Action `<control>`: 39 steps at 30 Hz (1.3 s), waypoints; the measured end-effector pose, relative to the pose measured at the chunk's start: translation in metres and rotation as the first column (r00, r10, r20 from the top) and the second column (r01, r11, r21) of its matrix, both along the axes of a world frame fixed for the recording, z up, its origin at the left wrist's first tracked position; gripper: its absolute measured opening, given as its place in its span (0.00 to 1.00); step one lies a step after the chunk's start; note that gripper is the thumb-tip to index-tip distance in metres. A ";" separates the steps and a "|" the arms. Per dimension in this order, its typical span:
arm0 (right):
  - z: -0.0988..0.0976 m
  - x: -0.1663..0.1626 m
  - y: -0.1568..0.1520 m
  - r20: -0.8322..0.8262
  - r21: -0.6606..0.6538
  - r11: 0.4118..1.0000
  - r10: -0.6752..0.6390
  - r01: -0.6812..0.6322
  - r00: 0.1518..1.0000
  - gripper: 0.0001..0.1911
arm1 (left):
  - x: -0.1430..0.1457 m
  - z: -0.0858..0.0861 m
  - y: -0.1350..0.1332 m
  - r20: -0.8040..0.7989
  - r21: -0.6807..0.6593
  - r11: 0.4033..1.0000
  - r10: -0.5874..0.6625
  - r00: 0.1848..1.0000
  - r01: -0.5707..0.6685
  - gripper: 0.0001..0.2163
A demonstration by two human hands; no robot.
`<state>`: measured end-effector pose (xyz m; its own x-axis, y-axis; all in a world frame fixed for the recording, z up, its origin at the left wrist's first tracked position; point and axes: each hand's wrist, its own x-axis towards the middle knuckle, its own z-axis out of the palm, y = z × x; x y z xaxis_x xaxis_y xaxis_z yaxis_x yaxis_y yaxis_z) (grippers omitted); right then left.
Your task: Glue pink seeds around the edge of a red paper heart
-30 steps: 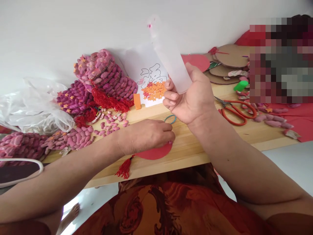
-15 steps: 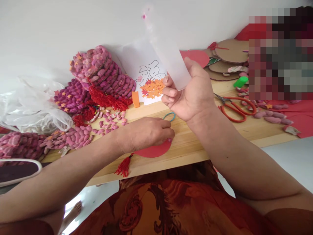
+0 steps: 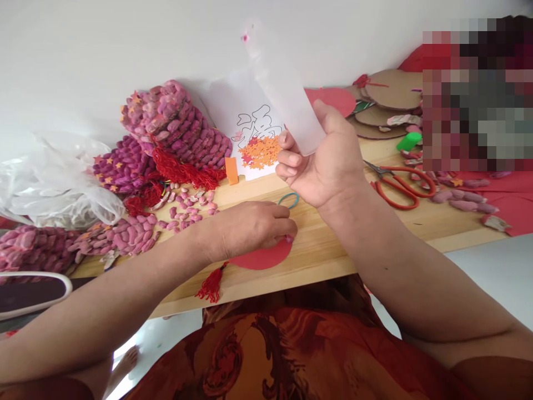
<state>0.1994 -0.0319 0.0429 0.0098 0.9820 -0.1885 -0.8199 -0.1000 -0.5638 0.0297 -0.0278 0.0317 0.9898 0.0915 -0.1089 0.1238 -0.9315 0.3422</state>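
Observation:
In my right hand (image 3: 328, 153) is a translucent white glue bottle (image 3: 287, 100), held up at a tilt, its pink-stained tip pointing up and to the left. My left hand (image 3: 262, 225) is closed low over a red disc (image 3: 262, 259), mostly covering it. Between its fingertips, at the disc's right edge, a small bit of a pink peanut shell (image 3: 288, 239) shows; the rest is hidden. A red tassel (image 3: 211, 284) hangs from the disc's left side. Just beyond my left fingers lies a teal rubber band (image 3: 288, 200).
Orange-handled scissors (image 3: 403, 186) and a green cap (image 3: 409, 141) lie to the right, near cardboard discs (image 3: 393, 89). Orange paper stars (image 3: 260, 153) rest on a printed sheet (image 3: 216, 91). Loose pink peanut shells (image 3: 187, 210), finished shell-covered pieces (image 3: 179, 122) and a plastic bag (image 3: 54, 178) are left. Another person is at right.
Very little differs. The glue bottle's upper end has dipped slightly, and the whole view has shifted a few pixels. Both hands keep their hold and place.

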 end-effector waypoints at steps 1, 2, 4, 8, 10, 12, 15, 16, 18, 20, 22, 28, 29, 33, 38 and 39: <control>0.000 0.000 0.000 0.006 0.002 1.000 0.004 -0.004 1.000 0.20 | 0.000 0.000 0.000 0.003 0.004 1.000 -0.003 1.000 0.003 0.13; 0.000 0.000 0.000 0.011 0.004 1.000 0.005 -0.005 1.000 0.21 | 0.001 0.001 -0.001 0.008 0.010 1.000 -0.007 1.000 0.007 0.13; 0.000 0.000 0.000 0.016 0.001 1.000 0.001 -0.001 1.000 0.21 | 0.001 0.002 -0.001 0.006 0.035 0.999 -0.023 1.000 0.023 0.13; 0.003 -0.002 -0.002 0.011 -0.027 0.999 -0.020 0.020 1.000 0.19 | 0.002 0.001 -0.002 -0.002 0.110 0.992 -0.066 0.998 0.066 0.14; 0.004 -0.002 -0.002 0.013 -0.032 0.999 -0.030 0.031 0.999 0.19 | 0.002 -0.001 -0.002 0.016 0.121 0.990 -0.069 0.997 0.066 0.13; 0.005 -0.002 -0.003 0.021 -0.029 0.999 -0.034 0.035 0.999 0.20 | 0.001 -0.003 -0.002 0.040 0.107 0.993 -0.052 0.998 0.048 0.12; 0.004 -0.002 -0.002 0.035 -0.024 0.999 -0.029 0.030 0.999 0.21 | 0.000 -0.004 -0.001 0.062 0.069 0.997 -0.028 0.998 0.023 0.12; 0.004 -0.002 -0.002 0.037 -0.022 0.999 -0.026 0.027 0.999 0.21 | -0.001 -0.004 -0.001 0.061 0.054 0.998 -0.024 0.998 0.020 0.12; 0.003 -0.002 -0.001 0.036 -0.015 1.000 -0.027 0.027 0.999 0.21 | -0.001 -0.003 0.000 0.053 0.022 1.000 -0.016 0.998 0.015 0.12; 0.002 -0.001 -0.001 0.033 -0.008 1.000 -0.027 0.027 0.999 0.21 | -0.001 -0.002 0.001 0.041 -0.005 1.000 -0.010 0.999 0.010 0.12; 0.001 0.000 0.000 0.027 0.002 1.000 -0.018 0.018 0.999 0.21 | -0.001 -0.001 0.001 0.022 -0.017 1.000 -0.011 1.000 0.011 0.12; 0.003 -0.001 -0.001 0.007 -0.009 1.000 -0.024 0.024 1.000 0.19 | 0.000 0.001 0.000 -0.021 -0.023 1.000 0.004 1.000 -0.004 0.13; 0.003 -0.002 -0.002 0.007 -0.014 0.999 -0.037 0.037 0.999 0.19 | 0.000 0.001 0.001 -0.024 -0.025 1.000 0.004 1.000 -0.005 0.13; 0.005 -0.003 -0.003 0.027 -0.013 0.999 -0.043 0.044 0.999 0.20 | 0.000 -0.001 0.001 -0.022 -0.012 1.000 -0.013 1.000 0.013 0.13; 0.004 -0.002 -0.002 0.010 -0.013 1.000 -0.023 0.023 1.000 0.19 | -0.001 -0.002 0.001 -0.013 0.023 0.999 -0.029 1.000 0.029 0.12; 0.004 -0.002 -0.002 0.005 -0.014 1.000 -0.016 0.016 1.000 0.19 | -0.001 -0.002 0.001 -0.014 0.026 0.999 -0.031 0.999 0.031 0.12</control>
<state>0.1978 -0.0339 0.0465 0.0261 0.9790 -0.2021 -0.8186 -0.0951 -0.5664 0.0287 -0.0272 0.0293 0.9907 0.0639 -0.1202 0.0993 -0.9434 0.3164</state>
